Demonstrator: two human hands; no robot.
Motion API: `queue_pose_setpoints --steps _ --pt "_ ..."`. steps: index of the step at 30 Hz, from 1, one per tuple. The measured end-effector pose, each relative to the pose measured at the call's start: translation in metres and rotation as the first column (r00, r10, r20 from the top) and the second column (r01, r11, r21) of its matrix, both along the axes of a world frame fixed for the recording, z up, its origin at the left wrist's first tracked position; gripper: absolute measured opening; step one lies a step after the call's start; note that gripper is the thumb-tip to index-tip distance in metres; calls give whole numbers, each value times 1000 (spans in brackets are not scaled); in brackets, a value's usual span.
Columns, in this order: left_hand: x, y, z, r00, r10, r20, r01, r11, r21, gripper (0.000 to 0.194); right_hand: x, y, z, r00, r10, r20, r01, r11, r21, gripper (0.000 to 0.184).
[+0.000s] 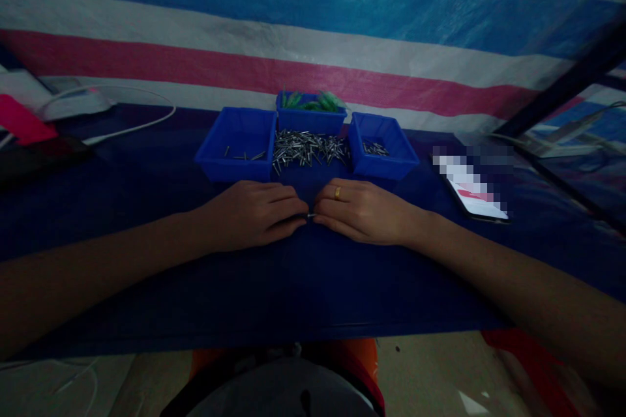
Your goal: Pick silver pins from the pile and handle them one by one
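Over the middle of the blue table, my left hand (259,214) and my right hand (362,212) meet fingertip to fingertip. Between them is a small shiny metal pin (311,215), pinched at one end by each hand; most of it is hidden by my fingers. My right hand wears a gold ring. Just beyond my hands lies a loose pile of metal pins (308,146). To its left stands a blue bin (235,166) with a few pins inside, and to its right another blue bin (386,166) holds several pins.
Behind the pile, a third blue bin (313,120) contains green pieces. A lit phone (472,195) lies at the right. White cables (147,133) and a pink item (24,120) are at the far left. A striped sheet (313,39) hangs behind the table (313,287).
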State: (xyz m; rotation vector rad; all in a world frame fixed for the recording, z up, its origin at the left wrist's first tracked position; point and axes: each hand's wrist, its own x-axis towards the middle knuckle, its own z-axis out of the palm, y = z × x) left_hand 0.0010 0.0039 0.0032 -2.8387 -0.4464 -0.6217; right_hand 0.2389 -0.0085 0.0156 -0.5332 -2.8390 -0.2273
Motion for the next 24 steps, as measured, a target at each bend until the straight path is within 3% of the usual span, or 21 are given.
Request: queue_pose_setpoints --steps 24 --pt "3 -5 1 998 -10 65 15 996 -83 24 -1 -1 1 1000 -2 -2 2 1000 -25 42"
